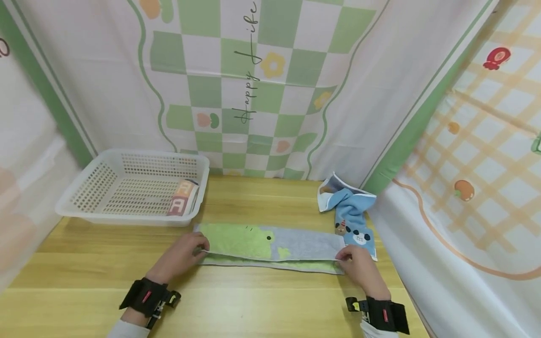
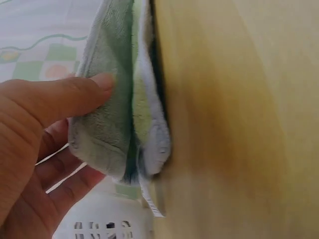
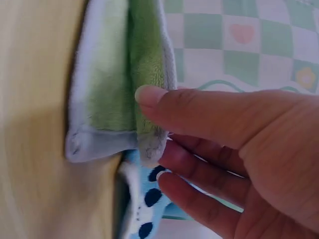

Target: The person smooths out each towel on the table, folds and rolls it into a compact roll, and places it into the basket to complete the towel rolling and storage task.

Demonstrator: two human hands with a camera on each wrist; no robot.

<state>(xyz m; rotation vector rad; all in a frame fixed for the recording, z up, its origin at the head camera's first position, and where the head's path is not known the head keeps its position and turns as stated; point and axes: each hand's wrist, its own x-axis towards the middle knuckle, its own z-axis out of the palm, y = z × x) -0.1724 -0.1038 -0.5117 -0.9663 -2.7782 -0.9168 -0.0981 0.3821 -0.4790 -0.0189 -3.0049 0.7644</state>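
A green and grey-blue towel (image 1: 249,241) with a small black eye on it lies folded lengthwise on the table. My left hand (image 1: 183,256) pinches the left corner of its upper layer, thumb on one face and fingers behind, as the left wrist view shows. At the opposite end my right hand (image 1: 359,267) pinches the right corner of the same layer. That front edge is lifted a little, and the lower layer (image 3: 107,99) shows beneath it. Just beyond my right hand lies a crumpled blue towel (image 1: 352,206) with animal faces.
A white perforated plastic basket (image 1: 127,218) stands at the back left, with a folded cloth (image 1: 183,197) in orange and dark red, lettered, at its right side. Printed curtains (image 1: 270,94) close off the table (image 1: 236,300) at the back and both sides.
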